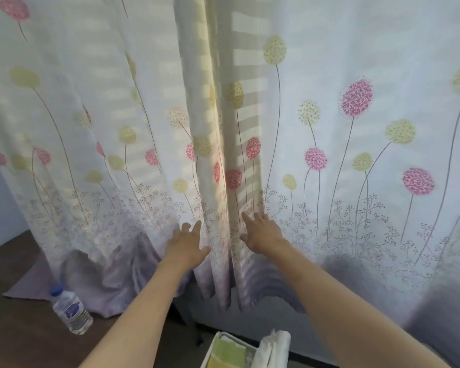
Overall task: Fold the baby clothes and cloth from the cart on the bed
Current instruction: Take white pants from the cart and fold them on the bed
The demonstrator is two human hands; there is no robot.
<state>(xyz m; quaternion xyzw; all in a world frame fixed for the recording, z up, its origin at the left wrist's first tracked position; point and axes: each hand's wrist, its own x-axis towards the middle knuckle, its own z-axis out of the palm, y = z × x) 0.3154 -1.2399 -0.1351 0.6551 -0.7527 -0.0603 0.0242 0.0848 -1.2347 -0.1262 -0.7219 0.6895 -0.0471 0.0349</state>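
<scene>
- The left hand [187, 243] is stretched forward with its fingers straight and spread. It lies flat against the inner edge of the left curtain panel [91, 128] and holds nothing.
- The right hand [262, 232] is also stretched forward, fingers extended and slightly apart. The fingertips [246, 216] reach the fold at the inner edge of the right curtain panel [356, 155]. Nothing is gripped in it.
- Both bare forearms rise from the bottom of the view, and the hands sit near each other on either side of the seam where the two panels meet.
- The curtains are pale, printed with round pink, magenta and yellow-green flowers on thin stems, and shade to purple at the hem. Striped light falls across the central folds.
- The cart [209, 350], white, shows only at the bottom edge, between the forearms and below the hands.
- In it stands a green and yellow cloth [227, 351], with a white cloth [275, 349] just beside it to the right. Neither hand touches them.
- To the left a clear water bottle [71, 310] with a blue cap stands on a dark wooden surface [16, 328], just in front of the bunched purple hem.
</scene>
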